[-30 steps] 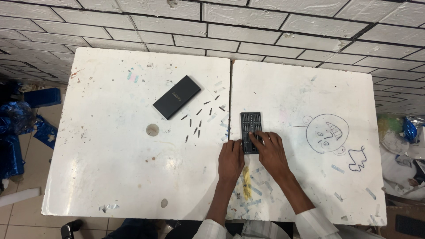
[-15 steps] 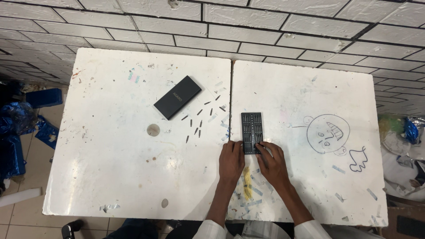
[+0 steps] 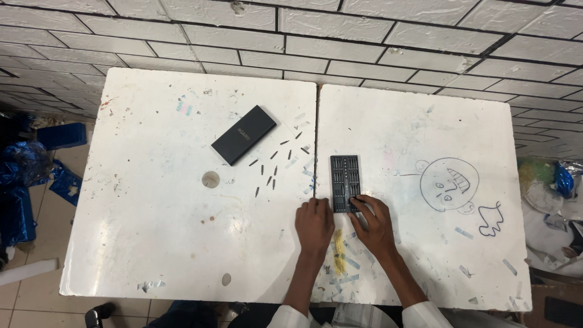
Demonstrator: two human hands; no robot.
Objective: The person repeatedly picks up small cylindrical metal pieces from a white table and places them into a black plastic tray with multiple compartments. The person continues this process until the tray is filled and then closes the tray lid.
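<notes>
A black rectangular bit tray point(image 3: 344, 178) with rows of small bits lies near the seam between two white tables point(image 3: 152, 231). My right hand point(image 3: 375, 223) rests with its fingertips on the tray's near right corner. My left hand point(image 3: 314, 225) lies flat on the table just left of the tray's near end, fingers together, holding nothing. Several loose dark bits point(image 3: 273, 164) are scattered left of the tray. A black flat box lid point(image 3: 243, 134) lies tilted beyond them.
A face and a squiggle are drawn in marker point(image 3: 449, 185) on the right table. Yellow smears and tape scraps point(image 3: 339, 258) mark the table between my wrists. A tiled wall point(image 3: 364, 42) stands behind. Blue bags point(image 3: 24, 176) lie on the floor at the left.
My right hand has slid back from the tray's middle to its near right corner. My left hand and the tray have stayed in place.
</notes>
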